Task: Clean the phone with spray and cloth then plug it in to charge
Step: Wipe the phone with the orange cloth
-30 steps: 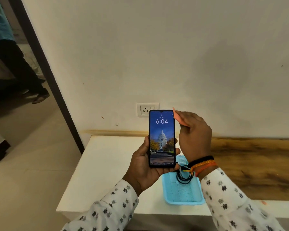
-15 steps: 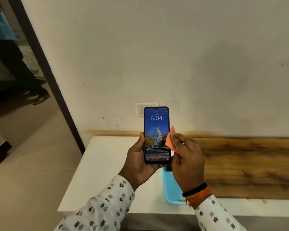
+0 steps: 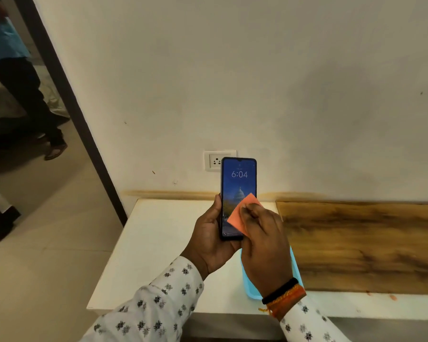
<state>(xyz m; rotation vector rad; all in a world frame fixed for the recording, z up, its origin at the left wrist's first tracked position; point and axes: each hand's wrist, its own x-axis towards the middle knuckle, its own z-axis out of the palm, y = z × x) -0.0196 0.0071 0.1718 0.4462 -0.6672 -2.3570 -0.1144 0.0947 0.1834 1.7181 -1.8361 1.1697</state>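
Dim, warm indoor light; soft shadows on wall [image 3: 282, 82]; wide-angle bending at edges.

The phone [image 3: 238, 183] at the centre of the frame had a glossy glass face, lit and smooth. Over its lower part lay an orange cloth [image 3: 242, 213], matt and soft-looking. The table [image 3: 158, 243] below showed a smooth, matt white top, joined at the right by a panel [image 3: 356, 243] of grained, stained wood. A pale blue tray [image 3: 252, 290] looked like plastic. The wall [image 3: 257, 82] above was matt, lightly marked plaster, with a glossy white plastic socket [image 3: 214, 160].
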